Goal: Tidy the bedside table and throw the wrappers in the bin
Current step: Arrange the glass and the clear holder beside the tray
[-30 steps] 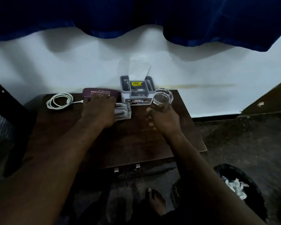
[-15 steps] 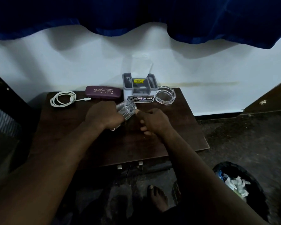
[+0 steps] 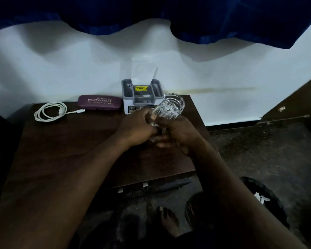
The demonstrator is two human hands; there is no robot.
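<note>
**Both hands on one glass**

Left hand [image 3: 135, 130] and right hand [image 3: 178, 133] curl round the lower part of one clear glass [image 3: 171, 107]. It is tilted, just in front of the grey box [image 3: 142, 97] and well in from the near edge of the table [image 3: 70, 141]. Left of the box: one spectacle case [image 3: 99, 102], one white cable [image 3: 50, 111]. One bin [image 3: 275, 203] on the floor, well right of the box.

I read this location as a room in a home, most likely a bedroom. Indicators:

- A low dark wooden table [image 3: 61, 150] stands against a white wall [image 3: 61, 69], under the hem of a blue curtain [image 3: 205, 18].
- Personal items line the table's back edge: a purple glasses case [image 3: 99, 102], a coiled white charging cable [image 3: 50, 111] and a small grey box [image 3: 142, 97] with a clear lid.
- A bare foot [image 3: 169, 220] rests on the rough dark floor [image 3: 267, 150], near a black bin [image 3: 273, 194] holding white scraps.
</note>
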